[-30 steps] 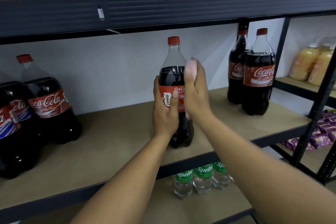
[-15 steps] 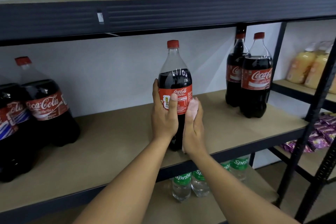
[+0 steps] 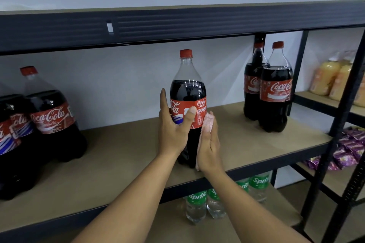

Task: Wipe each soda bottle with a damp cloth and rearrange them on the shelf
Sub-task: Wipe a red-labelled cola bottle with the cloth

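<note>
A large cola bottle point(image 3: 187, 90) with a red cap and red label stands upright near the front middle of the brown shelf board point(image 3: 118, 160). My left hand point(image 3: 171, 134) holds it from the left, thumb curled across the label and fingers reaching behind. My right hand point(image 3: 210, 150) lies flat against the bottle's lower right side and presses a pink cloth point(image 3: 209, 119) onto it. Only the cloth's top edge shows above my fingertips.
Several cola bottles point(image 3: 49, 120) crowd the shelf's left end, and two more cola bottles point(image 3: 275, 92) stand at its right end. A dark shelf beam point(image 3: 177, 23) runs overhead. Sprite bottles point(image 3: 196, 205) stand on the lower shelf. Orange drink bottles point(image 3: 324, 77) and purple packets point(image 3: 347, 148) fill the neighbouring rack.
My right hand with the cloth slid down from the bottle's upper label to its lower right side. The bottle turned in my left hand, showing a different part of the label.
</note>
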Motion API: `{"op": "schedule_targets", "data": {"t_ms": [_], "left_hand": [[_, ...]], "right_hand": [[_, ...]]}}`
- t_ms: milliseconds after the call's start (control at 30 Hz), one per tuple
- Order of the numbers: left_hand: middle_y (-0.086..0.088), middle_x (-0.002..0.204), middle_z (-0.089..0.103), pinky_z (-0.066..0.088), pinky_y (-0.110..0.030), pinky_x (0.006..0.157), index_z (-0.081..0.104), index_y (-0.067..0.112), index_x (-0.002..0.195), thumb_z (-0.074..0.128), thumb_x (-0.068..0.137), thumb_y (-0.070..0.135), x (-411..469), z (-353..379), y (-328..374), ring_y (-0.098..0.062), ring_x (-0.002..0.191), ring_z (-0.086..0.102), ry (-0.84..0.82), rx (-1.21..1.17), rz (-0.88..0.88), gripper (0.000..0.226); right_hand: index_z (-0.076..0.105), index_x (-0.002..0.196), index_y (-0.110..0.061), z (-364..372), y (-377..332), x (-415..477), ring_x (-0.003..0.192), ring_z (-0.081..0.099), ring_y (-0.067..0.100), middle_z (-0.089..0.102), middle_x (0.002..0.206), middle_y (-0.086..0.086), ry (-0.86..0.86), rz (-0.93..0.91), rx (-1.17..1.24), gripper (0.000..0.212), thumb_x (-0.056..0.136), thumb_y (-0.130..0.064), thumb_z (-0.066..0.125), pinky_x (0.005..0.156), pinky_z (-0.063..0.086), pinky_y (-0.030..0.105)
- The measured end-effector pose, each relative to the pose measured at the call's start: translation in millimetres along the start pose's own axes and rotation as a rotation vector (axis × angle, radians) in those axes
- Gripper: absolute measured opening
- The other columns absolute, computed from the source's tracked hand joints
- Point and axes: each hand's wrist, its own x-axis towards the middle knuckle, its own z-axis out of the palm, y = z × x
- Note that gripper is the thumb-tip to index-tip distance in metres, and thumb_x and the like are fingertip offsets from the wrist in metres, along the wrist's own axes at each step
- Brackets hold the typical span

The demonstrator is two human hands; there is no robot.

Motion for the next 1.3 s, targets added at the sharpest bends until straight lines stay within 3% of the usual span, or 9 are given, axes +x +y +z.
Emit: {"op": "schedule_targets", "data": {"t_ms": [167, 367, 433, 533, 667, 800, 933, 1100, 1300], "left_hand": [[0.005, 0.149, 0.051, 0.059, -0.040, 0.100, 0.018, 0.038, 0.163, 0.065, 0.084, 0.069, 4, -3, 2, -0.012, 0.125, 0.064, -0.105, -0.095, -0.022, 0.098], [0.003, 0.150, 0.053, 0.058, -0.044, 0.102, 0.021, 0.028, 0.164, 0.071, 0.084, 0.053, 11, -4, 3, -0.015, 0.127, 0.063, -0.125, -0.118, 0.015, 0.097], [0.003, 0.149, 0.055, 0.058, -0.045, 0.101, 0.022, 0.028, 0.163, 0.072, 0.083, 0.054, 11, -2, 3, -0.016, 0.126, 0.064, -0.118, -0.117, 0.023, 0.098], [0.009, 0.144, 0.058, 0.059, -0.037, 0.098, 0.025, 0.029, 0.162, 0.072, 0.082, 0.068, 7, 0, 5, -0.016, 0.125, 0.065, -0.088, -0.160, 0.034, 0.100], [0.012, 0.140, 0.060, 0.059, -0.032, 0.096, 0.028, 0.025, 0.161, 0.063, 0.088, 0.067, 4, 3, 7, -0.013, 0.121, 0.067, -0.038, -0.139, 0.050, 0.091], [0.014, 0.141, 0.058, 0.055, -0.025, 0.098, 0.030, 0.022, 0.161, 0.057, 0.091, 0.061, 4, 5, 8, -0.006, 0.123, 0.063, -0.018, -0.080, 0.080, 0.085], [0.004, 0.147, 0.055, 0.055, -0.027, 0.101, 0.026, 0.022, 0.162, 0.058, 0.087, 0.077, 4, 4, 8, -0.008, 0.126, 0.062, -0.025, -0.094, 0.063, 0.099], [0.006, 0.145, 0.055, 0.052, -0.015, 0.095, 0.027, 0.019, 0.162, 0.057, 0.090, 0.062, 1, 5, 10, -0.001, 0.124, 0.062, -0.013, -0.089, 0.076, 0.089], [0.018, 0.140, 0.058, 0.056, -0.021, 0.092, 0.028, 0.026, 0.162, 0.054, 0.090, 0.063, 0, 8, 9, -0.002, 0.118, 0.065, 0.033, -0.035, 0.092, 0.085]], "right_hand": [[0.020, 0.166, -0.032, 0, -2, -2, 0.155, 0.030, 0.008, 0.034, 0.166, -0.007, 0.018, 0.007, -0.034, 0.069, 0.106, -0.068, 0.022, 0.127, 0.030, 0.045], [0.010, 0.167, -0.032, -2, -8, -4, 0.146, -0.007, -0.026, -0.006, 0.174, -0.016, -0.006, 0.003, -0.104, 0.078, 0.099, -0.071, 0.017, 0.106, 0.007, -0.007], [0.007, 0.164, -0.040, -2, -9, -4, 0.148, -0.006, -0.024, -0.006, 0.173, -0.018, -0.011, -0.002, -0.093, 0.072, 0.100, -0.071, 0.018, 0.112, 0.009, -0.003], [0.008, 0.163, -0.045, -1, -3, -3, 0.158, 0.008, -0.004, 0.010, 0.176, -0.012, -0.005, -0.021, -0.051, 0.064, 0.104, -0.068, 0.020, 0.131, 0.016, 0.030], [0.023, 0.165, -0.028, 3, 4, 5, 0.154, 0.036, 0.018, 0.039, 0.165, 0.000, -0.021, -0.024, -0.018, 0.070, 0.108, -0.067, 0.024, 0.124, 0.035, 0.053], [0.033, 0.159, -0.023, -1, -33, 30, 0.138, 0.054, 0.017, 0.054, 0.150, 0.000, -0.007, -0.085, -0.007, 0.076, 0.104, -0.074, 0.027, 0.113, 0.047, 0.052], [0.029, 0.163, -0.031, -3, -96, 86, 0.151, 0.039, 0.013, 0.039, 0.166, -0.004, -0.070, -0.241, -0.141, 0.061, 0.109, -0.057, 0.038, 0.122, 0.038, 0.045], [0.031, 0.162, -0.030, -3, -90, 86, 0.152, 0.037, 0.012, 0.038, 0.167, -0.004, -0.096, -0.275, -0.168, 0.059, 0.110, -0.057, 0.036, 0.123, 0.036, 0.043], [0.052, 0.134, -0.033, -8, -35, 10, 0.114, 0.066, 0.009, 0.068, 0.118, -0.011, -0.081, -0.026, 0.074, 0.038, 0.113, -0.053, 0.027, 0.105, 0.053, 0.052]]}}
